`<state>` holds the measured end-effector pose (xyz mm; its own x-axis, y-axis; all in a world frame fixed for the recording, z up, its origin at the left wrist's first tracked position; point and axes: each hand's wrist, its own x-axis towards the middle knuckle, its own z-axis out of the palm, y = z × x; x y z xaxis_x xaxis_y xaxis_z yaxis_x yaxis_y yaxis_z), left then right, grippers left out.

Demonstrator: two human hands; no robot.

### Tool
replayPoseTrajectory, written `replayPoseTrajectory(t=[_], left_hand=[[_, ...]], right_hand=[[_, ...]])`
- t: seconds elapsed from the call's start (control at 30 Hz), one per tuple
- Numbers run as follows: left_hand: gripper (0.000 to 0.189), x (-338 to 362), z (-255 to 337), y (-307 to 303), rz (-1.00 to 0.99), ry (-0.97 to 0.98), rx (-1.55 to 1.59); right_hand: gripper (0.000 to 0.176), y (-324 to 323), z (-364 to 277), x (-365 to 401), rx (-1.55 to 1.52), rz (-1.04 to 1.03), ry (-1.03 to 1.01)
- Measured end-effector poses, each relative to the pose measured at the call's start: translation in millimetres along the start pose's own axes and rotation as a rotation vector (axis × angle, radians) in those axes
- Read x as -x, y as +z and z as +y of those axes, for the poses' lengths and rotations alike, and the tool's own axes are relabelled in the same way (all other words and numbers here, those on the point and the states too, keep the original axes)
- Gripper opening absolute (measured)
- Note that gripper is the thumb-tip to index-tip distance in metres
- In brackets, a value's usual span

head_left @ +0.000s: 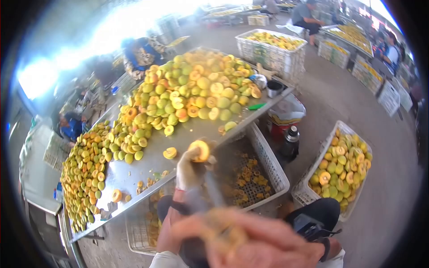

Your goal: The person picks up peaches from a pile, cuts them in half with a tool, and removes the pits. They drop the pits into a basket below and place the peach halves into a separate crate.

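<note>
My left hand (187, 173), in a pale glove, is closed around a yellow peach half (199, 151), its cut face showing. It hangs by the near edge of the metal table (154, 143). Close to the camera and smeared by motion, my right hand (268, 236) wraps round a yellowish handle; a greyish tool shaft (214, 190) points towards the left hand, and its exact kind is too blurred to tell. Another peach half (170, 153) lies on the metal left of the left hand. Beyond is a large heap of green and yellow peach halves (192, 85).
Below the table edge, a crate (272, 167) holds orange-yellow scraps. A crate of peach halves (308, 190) stands right, beside a dark flask (291, 143). A green-handled tool (256, 106) and a metal cup (275, 89) lie at the table's right edge. Other people work farther back.
</note>
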<state>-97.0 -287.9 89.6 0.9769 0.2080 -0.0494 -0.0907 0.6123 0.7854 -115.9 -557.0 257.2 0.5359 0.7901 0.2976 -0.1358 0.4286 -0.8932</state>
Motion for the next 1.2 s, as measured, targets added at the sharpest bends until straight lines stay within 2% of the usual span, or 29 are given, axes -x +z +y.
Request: replayPoseTrajectory(t=[0.13, 0.2, 0.27, 0.33, 0.47, 0.67, 0.77, 0.87, 0.97, 1.07, 1.2], left_hand=[[0.051, 17, -1, 25, 0.023, 0.057, -0.008], [0.059, 18, 1, 30, -0.061, 0.081, -0.109], [0.06, 26, 3, 52, 0.028, 0.168, -0.27], [0.061, 15, -4, 49, 0.053, 0.068, -0.145], [0.06, 9, -12, 62, 0.034, 0.108, -0.163], [0.062, 1, -23, 73, 0.198, 0.158, -0.26], [0.063, -3, -23, 82, 0.209, 0.315, -0.312], [0.063, -2, -25, 88, 0.304, 0.372, -0.364], [0.063, 0, -22, 86, 0.312, 0.484, -0.532], [0.062, 5, -21, 88, 0.382, 0.486, -0.536], [0.059, 9, -18, 83, 0.399, 0.606, -0.548]], right_hand=[[0.022, -36, 37, -11, 0.702, 0.329, -0.086], [0.023, -52, 65, -15, 0.913, 0.356, -0.095], [0.023, -64, 96, -20, 1.017, 0.338, -0.091], [0.02, -74, 120, -24, 1.064, 0.314, -0.081], [0.023, -82, 133, -32, 1.153, 0.318, -0.03], [0.027, -89, 149, -40, 1.236, 0.332, -0.116], [0.026, -83, 156, -42, 1.183, 0.396, -0.155], [0.029, -78, 155, -44, 1.093, 0.438, -0.076], [0.029, -75, 156, -44, 1.01, 0.401, -0.049], [0.029, -75, 164, -44, 0.99, 0.37, -0.067], [0.031, -63, 155, -43, 0.925, 0.275, 0.031]])
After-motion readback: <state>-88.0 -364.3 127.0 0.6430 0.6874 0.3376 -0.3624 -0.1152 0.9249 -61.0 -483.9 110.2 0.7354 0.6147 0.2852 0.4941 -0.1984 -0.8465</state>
